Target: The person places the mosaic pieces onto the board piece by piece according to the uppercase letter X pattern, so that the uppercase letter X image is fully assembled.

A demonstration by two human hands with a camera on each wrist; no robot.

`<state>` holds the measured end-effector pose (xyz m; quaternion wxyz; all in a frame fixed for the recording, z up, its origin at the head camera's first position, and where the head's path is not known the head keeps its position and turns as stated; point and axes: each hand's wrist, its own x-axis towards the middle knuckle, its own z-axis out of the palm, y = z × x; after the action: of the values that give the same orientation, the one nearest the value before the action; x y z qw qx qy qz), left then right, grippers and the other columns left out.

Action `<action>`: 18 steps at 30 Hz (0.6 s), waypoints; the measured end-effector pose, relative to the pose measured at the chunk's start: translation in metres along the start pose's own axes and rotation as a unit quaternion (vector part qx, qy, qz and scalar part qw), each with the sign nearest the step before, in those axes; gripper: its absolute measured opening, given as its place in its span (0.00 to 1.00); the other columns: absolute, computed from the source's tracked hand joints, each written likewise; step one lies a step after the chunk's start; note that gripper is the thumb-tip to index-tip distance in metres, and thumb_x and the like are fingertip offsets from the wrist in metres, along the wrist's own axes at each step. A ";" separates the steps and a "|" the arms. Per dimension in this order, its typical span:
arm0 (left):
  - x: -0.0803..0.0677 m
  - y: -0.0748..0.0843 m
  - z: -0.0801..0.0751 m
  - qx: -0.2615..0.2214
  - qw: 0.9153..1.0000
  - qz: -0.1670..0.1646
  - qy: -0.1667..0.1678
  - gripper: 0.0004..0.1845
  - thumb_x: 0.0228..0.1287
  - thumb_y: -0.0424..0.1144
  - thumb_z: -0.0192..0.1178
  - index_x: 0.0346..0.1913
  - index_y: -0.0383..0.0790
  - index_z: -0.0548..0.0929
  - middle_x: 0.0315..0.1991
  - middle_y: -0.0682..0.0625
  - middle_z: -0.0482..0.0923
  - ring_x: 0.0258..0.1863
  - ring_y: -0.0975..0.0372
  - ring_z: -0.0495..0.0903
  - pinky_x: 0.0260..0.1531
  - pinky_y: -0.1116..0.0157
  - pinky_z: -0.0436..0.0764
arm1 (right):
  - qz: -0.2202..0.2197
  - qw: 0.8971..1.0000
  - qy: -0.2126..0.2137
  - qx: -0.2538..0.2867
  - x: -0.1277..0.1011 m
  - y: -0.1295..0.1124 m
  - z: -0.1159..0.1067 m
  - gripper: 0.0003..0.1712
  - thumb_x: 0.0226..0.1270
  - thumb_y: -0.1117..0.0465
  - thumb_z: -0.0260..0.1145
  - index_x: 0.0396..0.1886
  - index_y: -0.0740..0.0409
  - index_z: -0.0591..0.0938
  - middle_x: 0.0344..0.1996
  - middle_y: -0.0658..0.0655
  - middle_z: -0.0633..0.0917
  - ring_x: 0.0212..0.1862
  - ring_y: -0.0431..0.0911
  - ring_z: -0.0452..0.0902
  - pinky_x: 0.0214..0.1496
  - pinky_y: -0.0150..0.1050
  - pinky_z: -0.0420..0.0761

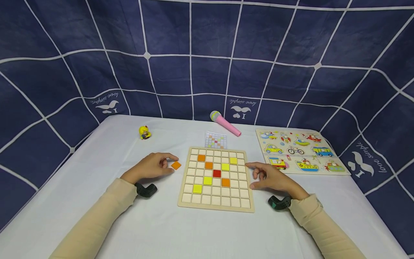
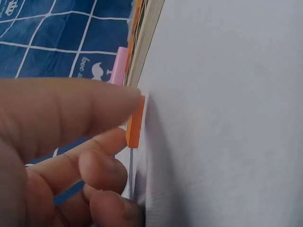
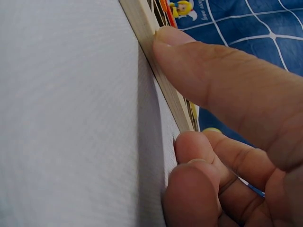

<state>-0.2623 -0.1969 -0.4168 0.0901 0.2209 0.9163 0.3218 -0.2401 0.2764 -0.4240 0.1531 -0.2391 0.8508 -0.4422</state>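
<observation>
A square wooden board (image 1: 215,207) with a grid of pale cells lies on the table, with orange, yellow and one red tile (image 1: 217,173) on it. Left of the board, my left hand (image 1: 150,166) has its thumb and index finger at opposite corners of an orange tile (image 1: 176,165), pinching it at table level. The thumb covers part of that orange tile (image 2: 136,125) in the left wrist view. My right hand (image 1: 270,176) touches the board's right edge with thumb and index fingertips. The wooden edge (image 3: 156,71) runs under the thumb in the right wrist view.
Behind the board lies a printed pattern card (image 1: 216,140), and beyond it a pink toy microphone (image 1: 228,126). A vehicle picture puzzle (image 1: 297,151) is at the right. A small yellow-haired figurine (image 1: 144,132) stands at the back left. Dark blue cloth (image 1: 207,72) hangs around the table.
</observation>
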 end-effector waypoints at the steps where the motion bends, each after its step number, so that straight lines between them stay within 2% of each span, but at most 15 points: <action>1: 0.000 0.000 0.000 0.003 1.000 -0.002 -0.003 0.24 0.67 0.37 0.72 0.65 0.37 0.86 0.24 0.56 0.74 0.25 0.63 0.71 0.34 0.64 0.70 | 0.000 1.000 0.000 -0.001 0.000 0.000 0.000 0.45 0.61 0.65 0.83 0.74 0.74 0.73 0.38 0.56 0.79 0.32 0.41 0.70 0.35 0.32 0.72; 7: 0.000 -0.001 0.000 0.005 1.000 -0.007 -0.013 0.23 0.68 0.35 0.70 0.65 0.42 0.87 0.23 0.56 0.72 0.23 0.62 0.69 0.30 0.65 0.66 | -0.002 1.000 0.001 0.000 0.000 0.000 0.000 0.44 0.61 0.65 0.83 0.74 0.74 0.73 0.38 0.55 0.79 0.32 0.41 0.70 0.35 0.32 0.72; 18: 0.000 -0.004 0.001 -0.002 1.000 -0.005 0.009 0.15 0.69 0.35 0.72 0.57 0.40 0.90 0.22 0.56 0.70 0.23 0.63 0.68 0.32 0.65 0.67 | -0.007 1.000 0.001 0.000 -0.001 -0.001 0.001 0.44 0.61 0.66 0.82 0.74 0.75 0.73 0.38 0.55 0.79 0.32 0.41 0.70 0.35 0.32 0.71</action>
<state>-0.2638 -0.1994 -0.4201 0.0844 0.2128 0.9175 0.3252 -0.2388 0.2756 -0.4232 0.1495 -0.2445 0.8495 -0.4431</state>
